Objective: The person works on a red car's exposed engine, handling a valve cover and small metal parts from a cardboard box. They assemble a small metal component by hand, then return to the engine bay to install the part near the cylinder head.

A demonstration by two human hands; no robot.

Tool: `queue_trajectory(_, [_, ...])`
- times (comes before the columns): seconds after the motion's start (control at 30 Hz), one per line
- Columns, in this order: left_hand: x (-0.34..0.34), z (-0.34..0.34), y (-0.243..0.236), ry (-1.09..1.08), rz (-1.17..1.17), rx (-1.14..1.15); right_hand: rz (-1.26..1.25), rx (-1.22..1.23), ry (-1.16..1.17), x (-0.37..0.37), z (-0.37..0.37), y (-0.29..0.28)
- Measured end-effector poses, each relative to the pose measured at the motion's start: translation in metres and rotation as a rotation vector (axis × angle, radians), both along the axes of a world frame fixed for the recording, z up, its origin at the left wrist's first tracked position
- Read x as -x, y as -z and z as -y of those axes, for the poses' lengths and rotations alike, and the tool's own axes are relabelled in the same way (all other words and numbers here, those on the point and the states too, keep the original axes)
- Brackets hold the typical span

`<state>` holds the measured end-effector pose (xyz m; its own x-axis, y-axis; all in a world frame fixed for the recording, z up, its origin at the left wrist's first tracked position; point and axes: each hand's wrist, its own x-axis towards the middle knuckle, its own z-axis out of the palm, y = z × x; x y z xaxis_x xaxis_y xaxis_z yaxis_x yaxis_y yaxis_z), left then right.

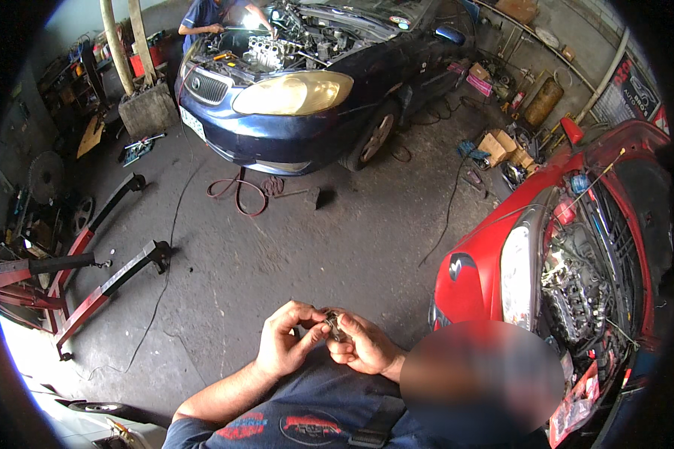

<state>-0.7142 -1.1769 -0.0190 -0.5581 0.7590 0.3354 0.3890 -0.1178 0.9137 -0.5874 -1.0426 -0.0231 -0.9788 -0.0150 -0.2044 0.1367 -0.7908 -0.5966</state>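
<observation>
A small dark metal part (pixel 333 326) is held between my two hands in front of my chest. My left hand (pixel 288 338) pinches it from the left, with the thumb and fingertips closed together. From the right, my right hand (pixel 363 346) grips the same part, its thumb on top and fingers curled beneath. Fingers cover much of the part, so its exact kind cannot be made out. A blurred patch hides most of my right forearm.
A red car (pixel 468 277) with its engine bay exposed stands close on the right. Ahead is a dark blue car (pixel 277 138), hood raised, with another person (pixel 206 16) working over its engine. Red lift arms (pixel 90 303) reach in from the left. A hose (pixel 238 196) and cables lie on the floor.
</observation>
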Motion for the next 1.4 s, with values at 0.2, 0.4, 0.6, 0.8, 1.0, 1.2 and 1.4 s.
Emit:
queue_trajectory(0.2, [0.005,0.001,-0.001,0.041,-0.082,-0.031,0.061,-0.006,-0.063,-0.002,-0.002,0.003])
queue_trajectory(0.4, [-0.002,0.004,0.006,0.012,-0.080,-0.056,0.149,0.042,-0.040,0.000,-0.001,0.003])
queue_trajectory(0.6, [0.003,0.001,0.002,-0.018,-0.208,-0.090,0.089,0.017,0.000,0.005,0.000,0.004])
queue_trajectory(0.8, [0.010,0.001,0.001,0.032,-0.174,-0.041,0.153,0.061,0.015,0.004,0.002,0.011])
queue_trajectory(1.0, [0.004,0.006,0.008,0.048,-0.098,-0.081,0.144,0.042,-0.060,-0.001,0.002,0.011])
queue_trajectory(1.2, [0.005,0.004,0.007,0.006,-0.110,-0.075,0.142,0.128,-0.079,0.003,0.002,0.012])
queue_trajectory(1.4, [0.004,0.008,0.009,0.064,-0.129,-0.069,0.192,0.096,-0.070,0.000,0.005,0.011])
